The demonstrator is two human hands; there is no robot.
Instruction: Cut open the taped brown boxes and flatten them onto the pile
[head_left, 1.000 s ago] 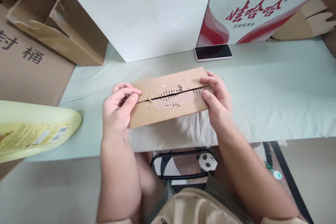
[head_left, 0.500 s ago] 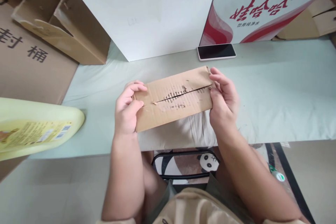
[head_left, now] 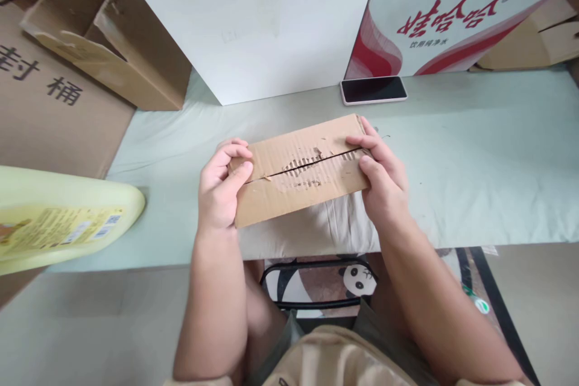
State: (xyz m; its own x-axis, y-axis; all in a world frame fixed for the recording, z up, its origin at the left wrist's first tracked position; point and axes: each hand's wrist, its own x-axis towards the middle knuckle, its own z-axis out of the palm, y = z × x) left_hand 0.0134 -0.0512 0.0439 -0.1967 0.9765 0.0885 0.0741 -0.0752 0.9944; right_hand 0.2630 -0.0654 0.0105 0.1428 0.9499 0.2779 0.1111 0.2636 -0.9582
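Gripped the flat brown cardboard box (head_left: 298, 175) with the left hand (head_left: 221, 193) and the right hand (head_left: 385, 181), pinching each end with bent fingers (head_left: 231, 152).

A small brown cardboard box (head_left: 301, 172) sits tilted above the near edge of the table, its two top flaps meeting in a dark seam (the paper skin around it is torn, baring the corrugation), a hand gripping each short end.
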